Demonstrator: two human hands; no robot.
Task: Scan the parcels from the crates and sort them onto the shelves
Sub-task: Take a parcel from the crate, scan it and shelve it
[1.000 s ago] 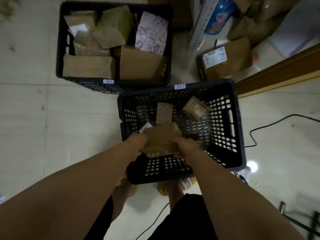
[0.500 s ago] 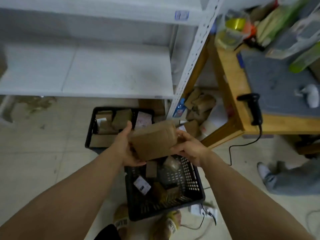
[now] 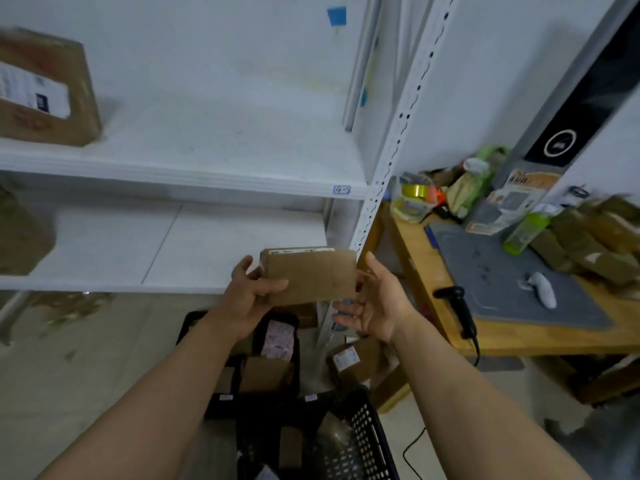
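Observation:
I hold a flat brown parcel [image 3: 311, 275] at chest height in front of the white shelves [image 3: 207, 181], with a white label along its top edge. My left hand [image 3: 246, 299] grips its left side, thumb across the front. My right hand [image 3: 377, 303] lies against its right edge with fingers spread and fairly straight, thumb up. Below my arms are two black crates: the near one [image 3: 367, 441] with a few parcels and the far one [image 3: 194, 327] with several. A black handheld scanner [image 3: 457, 306] lies at the left edge of the wooden table [image 3: 519, 337].
One brown labelled parcel [image 3: 45, 91] stands on the upper shelf at left, another [image 3: 20, 237] on the shelf below. The table carries a grey mat [image 3: 502, 278], tape rolls, a green bottle and stacked parcels [image 3: 595, 240]. Cartons [image 3: 349, 362] lie on the floor by the shelf post.
I have stood up from the near crate and lifted the parcel to shelf height. The view has swung up from the floor to the shelves and table. My right fingers have loosened.

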